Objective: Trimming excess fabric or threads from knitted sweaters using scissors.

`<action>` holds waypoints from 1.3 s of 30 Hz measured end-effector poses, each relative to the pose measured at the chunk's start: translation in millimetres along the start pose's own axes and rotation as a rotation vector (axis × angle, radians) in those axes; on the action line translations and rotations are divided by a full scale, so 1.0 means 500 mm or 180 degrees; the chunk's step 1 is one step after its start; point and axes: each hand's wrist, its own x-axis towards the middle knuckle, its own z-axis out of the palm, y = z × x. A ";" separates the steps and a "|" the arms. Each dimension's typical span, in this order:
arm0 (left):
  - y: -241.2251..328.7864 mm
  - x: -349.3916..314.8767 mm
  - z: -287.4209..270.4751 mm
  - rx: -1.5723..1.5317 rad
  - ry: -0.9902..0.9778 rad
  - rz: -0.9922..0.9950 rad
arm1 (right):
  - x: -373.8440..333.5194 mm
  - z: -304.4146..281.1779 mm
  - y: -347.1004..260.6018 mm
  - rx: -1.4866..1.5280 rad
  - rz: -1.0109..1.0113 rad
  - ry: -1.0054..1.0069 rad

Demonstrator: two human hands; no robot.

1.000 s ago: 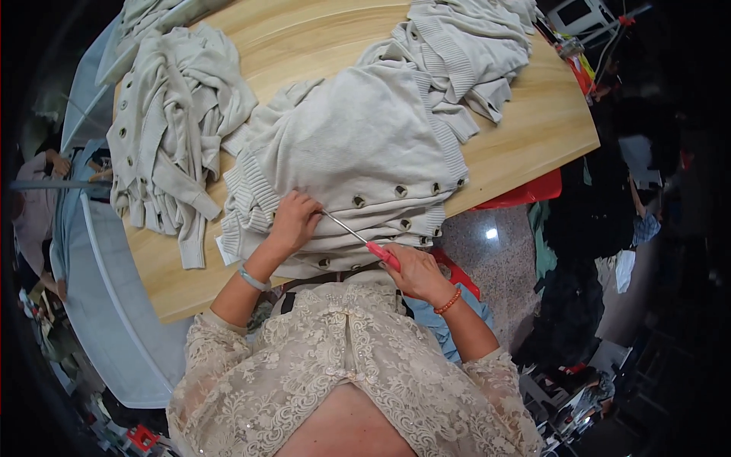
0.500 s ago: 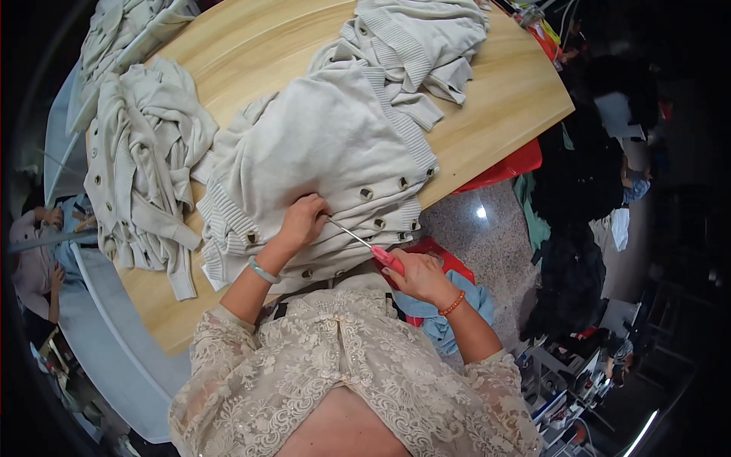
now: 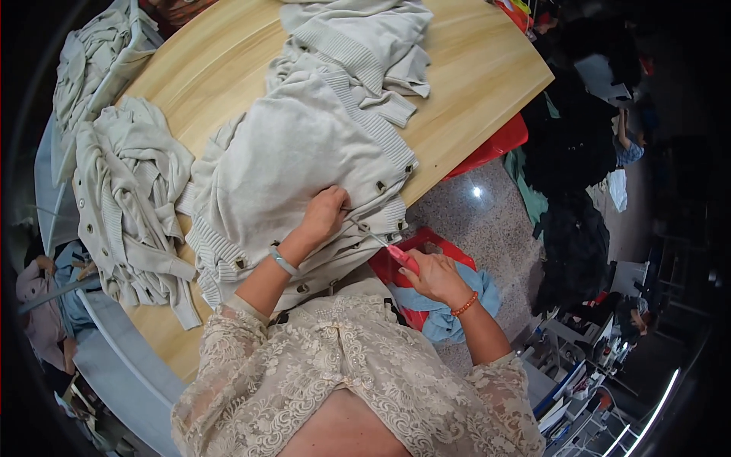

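Observation:
A cream knitted cardigan [image 3: 304, 145] lies over the near part of the table, its buttoned edge toward me. My left hand [image 3: 327, 213] presses on it with fingers bent together, pinching the knit next to the buttons. My right hand [image 3: 438, 276] is closed round the handle of a pink-handled tool [image 3: 400, 255] with a thin metal shaft. The shaft points up and left to the cardigan beside my left fingertips. Its tip is too blurred to make out, and so is whether it goes through the knit.
More cream knitwear lies crumpled on the left [image 3: 126, 206] and at the far end [image 3: 373, 46] of the wooden table [image 3: 487, 84]. A red stool [image 3: 438, 244] with light blue cloth [image 3: 449, 312] on it stands at my right. Dark cloth [image 3: 571, 251] is heaped farther right.
My left hand has moved slightly right and up along the cardigan. The tool in my right hand has shifted a little right. The whole view has also shifted.

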 end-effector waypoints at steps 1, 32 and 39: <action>0.000 -0.001 -0.004 -0.0138 -0.0169 -0.0095 | -0.003 -0.001 -0.002 0.0023 -0.0108 0.0017; 0.057 0.271 0.236 0.0634 -0.0687 0.0157 | 0.005 -0.035 0.171 0.0180 0.0983 0.0322; 0.027 0.293 0.208 -0.0575 -0.0900 -0.0049 | 0.044 -0.069 0.187 0.0196 0.0718 0.0367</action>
